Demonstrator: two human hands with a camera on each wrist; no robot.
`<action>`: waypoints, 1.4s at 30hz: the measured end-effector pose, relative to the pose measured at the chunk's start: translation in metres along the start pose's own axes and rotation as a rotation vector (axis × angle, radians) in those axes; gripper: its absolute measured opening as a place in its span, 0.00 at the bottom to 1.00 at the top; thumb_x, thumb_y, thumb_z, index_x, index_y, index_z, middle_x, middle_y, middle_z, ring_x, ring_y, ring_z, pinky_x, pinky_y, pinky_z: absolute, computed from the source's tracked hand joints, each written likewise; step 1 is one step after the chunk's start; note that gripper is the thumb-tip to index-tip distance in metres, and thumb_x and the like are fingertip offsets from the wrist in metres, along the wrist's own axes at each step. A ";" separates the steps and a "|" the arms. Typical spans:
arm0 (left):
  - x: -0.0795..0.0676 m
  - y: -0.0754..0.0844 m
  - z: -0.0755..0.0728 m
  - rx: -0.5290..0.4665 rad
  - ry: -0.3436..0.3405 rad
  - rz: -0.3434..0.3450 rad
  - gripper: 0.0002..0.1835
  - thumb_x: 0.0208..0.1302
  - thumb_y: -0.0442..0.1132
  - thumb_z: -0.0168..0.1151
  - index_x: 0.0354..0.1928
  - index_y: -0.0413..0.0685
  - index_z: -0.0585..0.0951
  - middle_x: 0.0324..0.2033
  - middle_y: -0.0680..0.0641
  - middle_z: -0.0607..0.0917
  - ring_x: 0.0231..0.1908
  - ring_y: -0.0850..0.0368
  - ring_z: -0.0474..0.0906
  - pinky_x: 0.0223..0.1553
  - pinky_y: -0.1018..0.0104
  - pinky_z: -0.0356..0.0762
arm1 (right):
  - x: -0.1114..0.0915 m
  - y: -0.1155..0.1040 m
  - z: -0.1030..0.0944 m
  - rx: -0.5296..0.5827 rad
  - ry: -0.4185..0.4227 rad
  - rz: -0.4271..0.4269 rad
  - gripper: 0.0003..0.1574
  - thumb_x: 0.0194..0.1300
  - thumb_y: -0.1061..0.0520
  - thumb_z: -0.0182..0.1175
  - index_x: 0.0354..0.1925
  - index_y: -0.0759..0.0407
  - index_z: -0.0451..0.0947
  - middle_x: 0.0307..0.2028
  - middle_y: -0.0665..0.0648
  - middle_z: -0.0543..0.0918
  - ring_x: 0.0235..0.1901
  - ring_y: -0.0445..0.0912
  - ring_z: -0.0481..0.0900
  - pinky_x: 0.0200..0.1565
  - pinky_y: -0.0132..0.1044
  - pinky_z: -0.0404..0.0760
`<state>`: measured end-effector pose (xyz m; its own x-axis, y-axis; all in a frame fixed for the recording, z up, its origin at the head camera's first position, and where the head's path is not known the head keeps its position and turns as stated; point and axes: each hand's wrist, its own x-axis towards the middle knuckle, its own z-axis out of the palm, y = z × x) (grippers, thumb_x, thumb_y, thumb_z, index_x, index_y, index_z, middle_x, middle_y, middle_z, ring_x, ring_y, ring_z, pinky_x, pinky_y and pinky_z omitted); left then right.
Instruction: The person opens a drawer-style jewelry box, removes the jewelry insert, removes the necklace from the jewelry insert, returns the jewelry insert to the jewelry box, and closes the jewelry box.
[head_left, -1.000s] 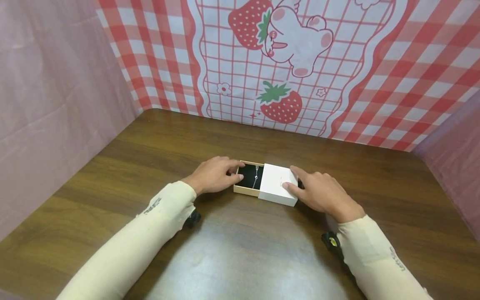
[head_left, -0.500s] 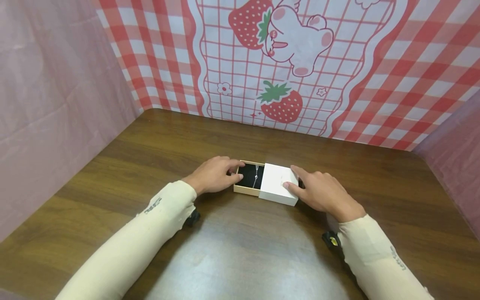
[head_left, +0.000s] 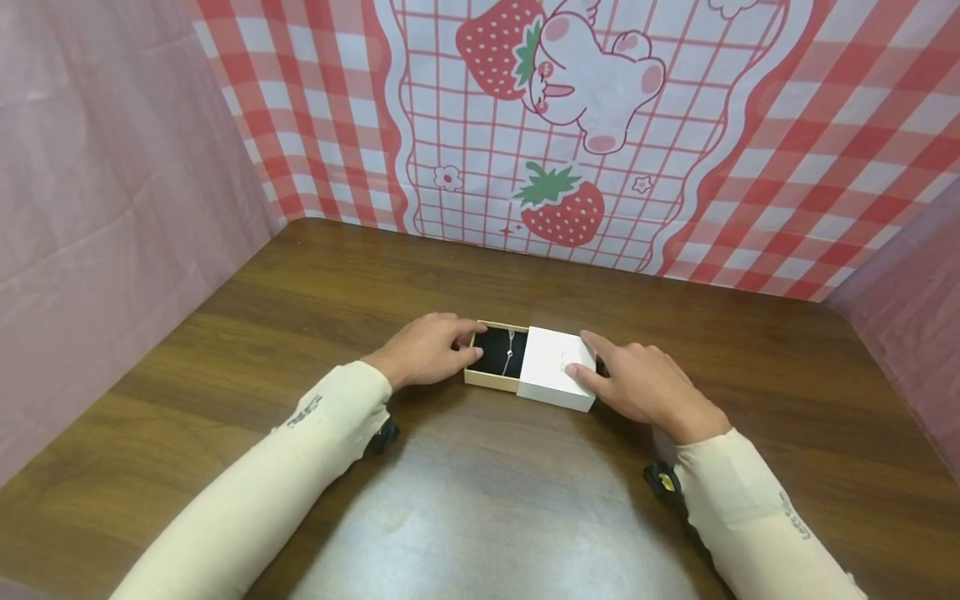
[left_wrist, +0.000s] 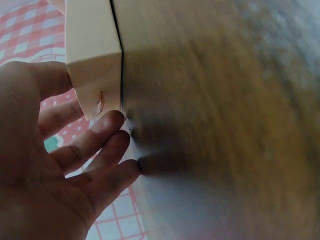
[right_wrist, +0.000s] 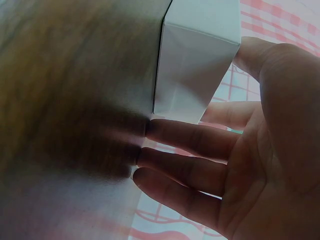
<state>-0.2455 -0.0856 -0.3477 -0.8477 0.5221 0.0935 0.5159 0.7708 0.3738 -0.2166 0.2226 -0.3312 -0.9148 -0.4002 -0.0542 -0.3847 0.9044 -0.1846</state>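
A drawer-style jewelry box lies flat on the table, partly slid open. Its tan drawer (head_left: 491,381) sticks out leftward from the white sleeve (head_left: 551,354). On the drawer's black pad rests a thin silver bracelet (head_left: 509,354), one end reaching toward the back. My left hand (head_left: 429,350) holds the drawer's left end with thumb and index finger at its corners; a small ribbon loop (left_wrist: 99,105) shows on that end in the left wrist view. My right hand (head_left: 645,383) holds the sleeve's right end, thumb on top and index at the far corner. Other fingers touch the tabletop.
The brown wooden table (head_left: 465,508) extends around the box. Behind it hangs a red-and-white checked cloth (head_left: 322,108) with strawberries. Pink curtains (head_left: 97,208) line both sides. Black wrist devices (head_left: 663,481) sit under the cream sleeves.
The drawer has slid very slightly left with my left hand, so a little more of the black pad shows. My right hand and the white sleeve stay almost still.
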 end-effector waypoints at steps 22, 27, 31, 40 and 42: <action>0.001 0.001 0.001 0.025 -0.004 -0.018 0.23 0.72 0.47 0.58 0.66 0.48 0.77 0.33 0.53 0.78 0.40 0.56 0.74 0.46 0.59 0.73 | -0.001 0.000 -0.001 -0.003 0.003 -0.004 0.52 0.71 0.25 0.46 0.76 0.58 0.59 0.43 0.62 0.85 0.40 0.52 0.82 0.49 0.61 0.77; 0.001 0.001 0.001 0.030 -0.007 -0.032 0.24 0.72 0.46 0.57 0.67 0.49 0.76 0.33 0.53 0.78 0.41 0.55 0.74 0.46 0.58 0.72 | -0.001 0.000 0.000 -0.007 0.009 -0.008 0.52 0.71 0.25 0.45 0.76 0.57 0.59 0.48 0.64 0.85 0.44 0.56 0.83 0.50 0.61 0.77; 0.001 0.002 0.001 0.036 -0.014 -0.046 0.25 0.73 0.45 0.57 0.68 0.48 0.75 0.33 0.52 0.78 0.42 0.54 0.74 0.49 0.56 0.73 | -0.001 0.000 0.000 -0.001 0.004 -0.007 0.52 0.71 0.25 0.46 0.76 0.57 0.59 0.48 0.64 0.85 0.44 0.55 0.83 0.51 0.61 0.76; 0.002 0.005 0.002 0.048 -0.013 -0.058 0.25 0.73 0.45 0.56 0.69 0.48 0.74 0.47 0.48 0.83 0.48 0.53 0.75 0.58 0.54 0.73 | -0.002 -0.001 0.000 0.005 -0.001 -0.008 0.51 0.71 0.25 0.46 0.77 0.57 0.58 0.52 0.65 0.84 0.48 0.57 0.82 0.52 0.62 0.76; 0.002 0.005 0.002 0.046 -0.013 -0.061 0.25 0.73 0.45 0.56 0.69 0.48 0.74 0.47 0.48 0.83 0.48 0.53 0.75 0.58 0.54 0.72 | -0.002 0.000 0.000 0.002 0.000 -0.012 0.51 0.71 0.26 0.45 0.77 0.57 0.58 0.52 0.65 0.83 0.49 0.58 0.82 0.52 0.62 0.76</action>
<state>-0.2448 -0.0800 -0.3473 -0.8760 0.4786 0.0596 0.4692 0.8170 0.3352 -0.2151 0.2229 -0.3307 -0.9102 -0.4109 -0.0524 -0.3952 0.8993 -0.1872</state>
